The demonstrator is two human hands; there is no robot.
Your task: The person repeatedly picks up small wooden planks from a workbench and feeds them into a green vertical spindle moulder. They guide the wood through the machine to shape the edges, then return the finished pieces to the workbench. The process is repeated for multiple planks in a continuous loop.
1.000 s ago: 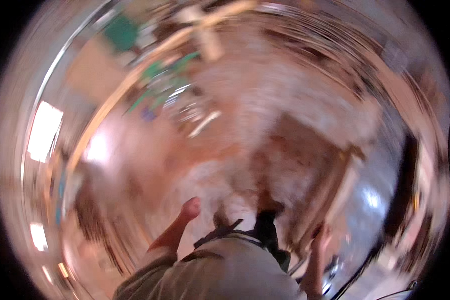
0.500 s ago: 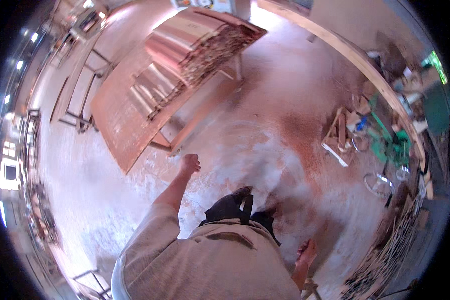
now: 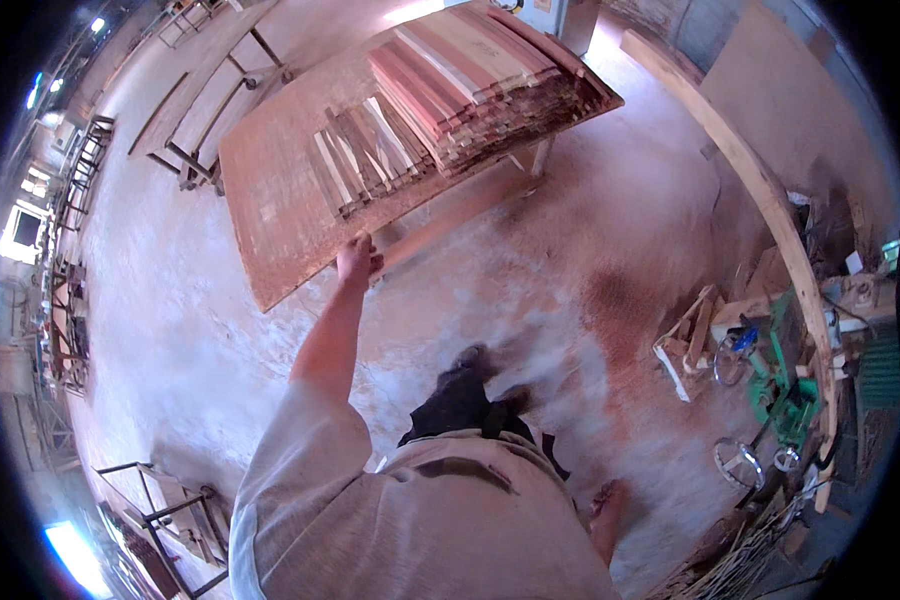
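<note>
My left hand (image 3: 359, 259) reaches forward with its fingers curled in, holding nothing that I can see. It is close to the near edge of a low wooden table (image 3: 270, 190), and I cannot tell whether it touches. On that table lies a large stack of reddish and pale wood strips (image 3: 460, 70). A smaller group of loose strips (image 3: 370, 150) lies beside the stack, nearer to my left hand. My right hand (image 3: 607, 498) hangs low at my right side, blurred and partly cut off by my body, with nothing visible in it.
Metal frame racks (image 3: 195, 160) stand at the far left, and another frame (image 3: 160, 510) at the lower left. On the right are a long pale wood beam (image 3: 760, 190), a green machine with handwheels (image 3: 780, 390) and wood offcuts (image 3: 690, 335). Reddish sawdust (image 3: 615, 310) covers the floor.
My left hand has moved forward, up to the table edge. The table and its strips appear farther right in view, and my right hand shows less beside my body.
</note>
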